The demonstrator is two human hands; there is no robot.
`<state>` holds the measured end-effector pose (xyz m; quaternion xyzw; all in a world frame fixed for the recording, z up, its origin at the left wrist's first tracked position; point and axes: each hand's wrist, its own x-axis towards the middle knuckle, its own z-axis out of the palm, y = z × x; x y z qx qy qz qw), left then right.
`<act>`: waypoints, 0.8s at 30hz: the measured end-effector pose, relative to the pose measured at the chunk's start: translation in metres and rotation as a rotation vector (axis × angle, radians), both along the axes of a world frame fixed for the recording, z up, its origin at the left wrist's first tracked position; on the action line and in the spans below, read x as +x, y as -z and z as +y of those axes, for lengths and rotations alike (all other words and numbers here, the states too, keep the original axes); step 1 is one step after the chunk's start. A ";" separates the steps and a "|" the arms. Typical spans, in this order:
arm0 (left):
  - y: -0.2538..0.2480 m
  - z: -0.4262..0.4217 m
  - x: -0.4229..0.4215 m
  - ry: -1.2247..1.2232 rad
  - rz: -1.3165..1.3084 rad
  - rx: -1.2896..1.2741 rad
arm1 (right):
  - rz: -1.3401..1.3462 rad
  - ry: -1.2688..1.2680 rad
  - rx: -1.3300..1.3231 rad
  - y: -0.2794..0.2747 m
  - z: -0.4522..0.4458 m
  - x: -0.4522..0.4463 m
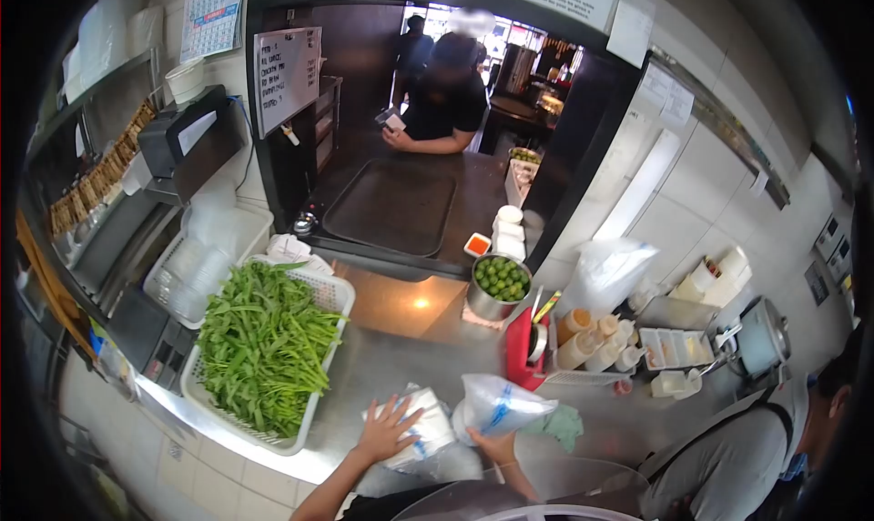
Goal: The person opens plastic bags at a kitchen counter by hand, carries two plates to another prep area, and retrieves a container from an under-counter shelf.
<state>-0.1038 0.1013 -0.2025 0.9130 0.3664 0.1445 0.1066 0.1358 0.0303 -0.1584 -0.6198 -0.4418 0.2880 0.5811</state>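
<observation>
The right hand [496, 445] curls round a blue-printed plastic bag [499, 401]; the left hand [390, 432], fingers spread, lies on a plastic-wrapped white pack [434, 424] beside it on the steel counter [382, 362]. Handling both seems the step; lifting the pack would need curled fingers.

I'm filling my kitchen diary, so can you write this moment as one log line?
left grip: spread on pack | right grip: holding bag | greens: in basket | green fruit: in pot
</observation>
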 end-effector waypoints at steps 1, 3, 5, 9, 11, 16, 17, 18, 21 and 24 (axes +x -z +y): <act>-0.001 -0.004 -0.001 -0.020 0.000 0.012 | -0.020 -0.010 0.025 -0.005 -0.001 -0.001; -0.011 0.005 0.005 -0.055 -0.014 0.061 | -0.069 -0.031 0.081 -0.010 0.004 0.001; -0.015 -0.001 0.004 -0.078 -0.003 0.086 | -0.114 -0.088 -0.036 0.000 0.000 0.009; -0.009 0.000 0.009 -0.143 -0.023 0.068 | -0.037 -0.108 0.030 0.000 0.004 0.006; -0.010 0.000 0.011 -0.155 -0.056 0.027 | -0.030 -0.135 0.001 -0.008 0.005 0.004; -0.012 -0.004 0.014 -0.167 -0.036 0.061 | -0.577 -0.367 -0.236 -0.014 -0.007 0.045; -0.012 -0.004 0.014 -0.175 -0.036 0.063 | -0.706 -0.428 -0.286 -0.025 -0.012 0.051; -0.013 -0.004 0.013 -0.176 -0.100 0.028 | -0.835 -0.492 -0.326 -0.035 -0.017 0.057; -0.010 -0.002 0.010 -0.147 -0.239 -0.062 | -0.818 -0.764 -0.632 -0.077 -0.024 0.054; -0.002 0.008 0.009 -0.128 -0.272 -0.075 | -0.623 -1.067 -0.851 -0.102 -0.010 0.036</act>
